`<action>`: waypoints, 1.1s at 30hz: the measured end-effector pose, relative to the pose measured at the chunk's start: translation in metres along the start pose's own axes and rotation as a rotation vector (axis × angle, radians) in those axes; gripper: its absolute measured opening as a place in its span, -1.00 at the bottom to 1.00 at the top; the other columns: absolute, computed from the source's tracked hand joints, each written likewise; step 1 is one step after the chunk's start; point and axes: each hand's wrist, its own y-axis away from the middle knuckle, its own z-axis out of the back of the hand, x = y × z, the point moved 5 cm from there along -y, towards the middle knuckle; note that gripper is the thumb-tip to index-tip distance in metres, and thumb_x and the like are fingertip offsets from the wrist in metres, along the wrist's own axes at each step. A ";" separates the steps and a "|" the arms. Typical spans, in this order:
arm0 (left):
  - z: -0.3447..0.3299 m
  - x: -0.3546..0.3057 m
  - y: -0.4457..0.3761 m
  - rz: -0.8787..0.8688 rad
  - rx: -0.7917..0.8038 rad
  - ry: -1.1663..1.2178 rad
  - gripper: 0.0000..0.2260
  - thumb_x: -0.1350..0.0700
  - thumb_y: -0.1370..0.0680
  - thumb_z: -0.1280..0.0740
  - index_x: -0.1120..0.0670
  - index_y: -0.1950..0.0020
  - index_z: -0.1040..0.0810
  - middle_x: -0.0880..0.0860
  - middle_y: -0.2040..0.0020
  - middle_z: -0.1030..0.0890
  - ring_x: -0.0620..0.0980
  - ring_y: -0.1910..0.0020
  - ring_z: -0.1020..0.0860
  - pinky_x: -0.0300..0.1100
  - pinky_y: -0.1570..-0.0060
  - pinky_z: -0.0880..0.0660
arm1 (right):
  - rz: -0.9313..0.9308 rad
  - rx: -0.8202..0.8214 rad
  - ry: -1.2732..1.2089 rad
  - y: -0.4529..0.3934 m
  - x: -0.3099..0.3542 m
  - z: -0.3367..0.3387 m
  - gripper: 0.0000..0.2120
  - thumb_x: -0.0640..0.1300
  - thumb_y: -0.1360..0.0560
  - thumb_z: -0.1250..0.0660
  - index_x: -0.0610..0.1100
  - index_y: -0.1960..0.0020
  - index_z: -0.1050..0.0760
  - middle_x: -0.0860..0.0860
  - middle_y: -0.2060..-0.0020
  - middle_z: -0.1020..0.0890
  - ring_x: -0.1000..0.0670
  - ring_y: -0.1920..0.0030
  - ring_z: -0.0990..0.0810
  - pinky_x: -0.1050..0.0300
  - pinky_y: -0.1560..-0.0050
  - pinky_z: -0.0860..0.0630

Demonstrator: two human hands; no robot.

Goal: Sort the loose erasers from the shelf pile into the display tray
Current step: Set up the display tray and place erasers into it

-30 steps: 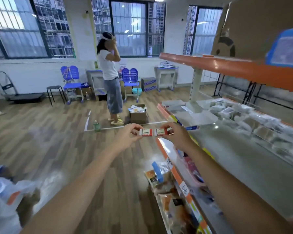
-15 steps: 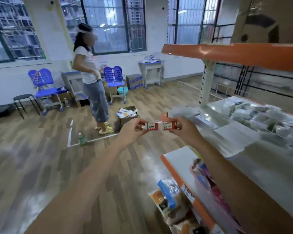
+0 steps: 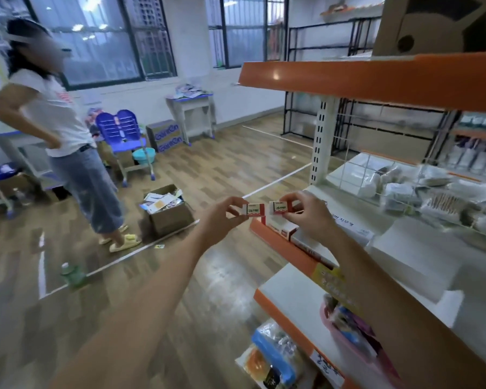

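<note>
Holding two small red-and-white sleeved erasers up beside the white shelf [image 3: 421,248] with its orange front edge.

Left hand [image 3: 222,217] pinches one sleeved eraser [image 3: 255,210] between thumb and fingertips; right hand [image 3: 306,211] pinches the other [image 3: 281,207] likewise. The erasers sit just apart, above a red-and-white carton [image 3: 284,230] on the shelf edge.

Two small boxed erasers, red-and-white sleeves: left eraser [image 3: 253,210] and right eraser [image 3: 280,207], label faces toward viewer, side by side with a small gap, held aloft beside the shelf edge [image 3: 278,242].
</note>
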 end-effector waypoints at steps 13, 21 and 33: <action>-0.045 0.041 -0.089 -0.137 0.240 0.120 -0.72 0.30 -0.42 -0.44 -0.01 -0.02 -0.53 -0.09 0.05 -0.58 -0.03 0.11 -0.57 -0.34 0.14 -0.51 | -0.202 -0.021 0.084 -0.046 -0.053 -0.005 -0.72 -0.25 -0.39 -0.45 -0.10 -0.08 -0.54 0.00 -0.03 -0.57 0.09 0.10 -0.56 0.45 0.16 -0.41; -0.062 0.064 -0.118 -0.098 0.423 0.187 -0.71 0.29 -0.44 -0.42 -0.09 0.03 -0.52 -0.10 0.05 -0.58 -0.05 0.10 -0.55 -0.36 0.15 -0.49 | -0.307 -0.021 0.145 -0.047 -0.060 -0.014 -0.74 -0.21 -0.41 -0.44 -0.05 -0.07 -0.53 0.11 0.07 -0.53 0.17 0.12 -0.51 0.49 0.19 -0.39; -0.071 0.088 -0.161 -0.087 0.650 0.319 -0.77 0.21 -0.45 -0.43 -0.02 -0.05 -0.56 -0.07 0.07 -0.59 -0.13 0.09 -0.55 -0.36 0.14 -0.49 | -0.503 0.060 0.321 -0.059 -0.059 -0.045 -0.77 -0.06 -0.43 -0.43 0.05 -0.07 -0.50 0.13 0.01 -0.52 0.18 0.07 -0.47 0.39 0.21 -0.31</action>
